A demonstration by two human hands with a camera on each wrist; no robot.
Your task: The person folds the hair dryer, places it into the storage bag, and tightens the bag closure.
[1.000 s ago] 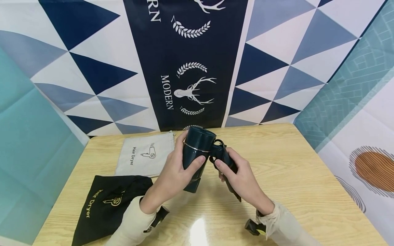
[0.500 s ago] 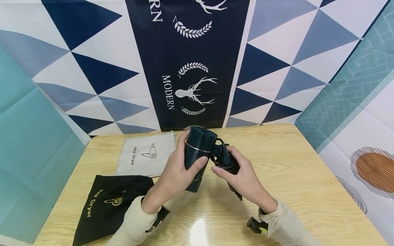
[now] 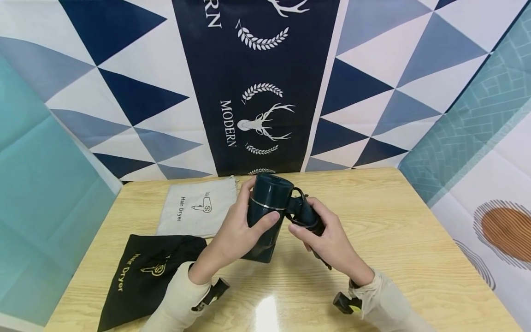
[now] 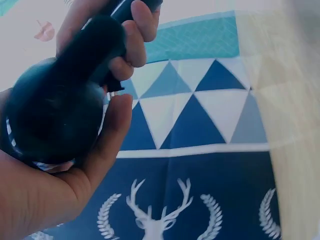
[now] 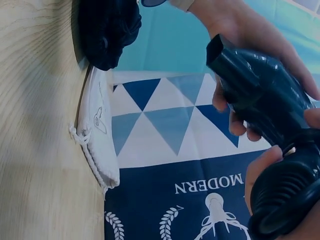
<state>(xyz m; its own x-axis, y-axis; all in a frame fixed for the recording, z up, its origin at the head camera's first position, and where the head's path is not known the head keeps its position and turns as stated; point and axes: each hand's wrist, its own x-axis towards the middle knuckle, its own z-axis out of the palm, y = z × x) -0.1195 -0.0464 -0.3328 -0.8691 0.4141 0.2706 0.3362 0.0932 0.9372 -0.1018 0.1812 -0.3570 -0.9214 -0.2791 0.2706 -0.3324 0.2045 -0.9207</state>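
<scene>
A dark green, glossy hair dryer [image 3: 271, 196] is held above the table in both hands. My left hand [image 3: 236, 235] grips its barrel, thumb across the near side and fingers behind. My right hand [image 3: 329, 237] holds the handle, where a dark cord [image 5: 287, 220] is wound round and one loop stands out. In the right wrist view the flat nozzle [image 5: 235, 67] points up and left. The left wrist view shows the barrel's round end [image 4: 55, 120] large and dark, with right-hand fingers curled on the handle behind it. Part of the handle and cord is hidden by the right hand.
A black drawstring pouch [image 3: 137, 286] printed "Hair Dryer" lies at the table's left front. Behind it, a pale grey pouch [image 3: 172, 216] with the same print lies flat. The wooden table [image 3: 386, 230] backs onto a patterned wall covering [image 3: 267, 69].
My right thumb has shifted lower along the handle and cord. The hair dryer's barrel has tilted slightly in my left hand. Both pouches stay where they were.
</scene>
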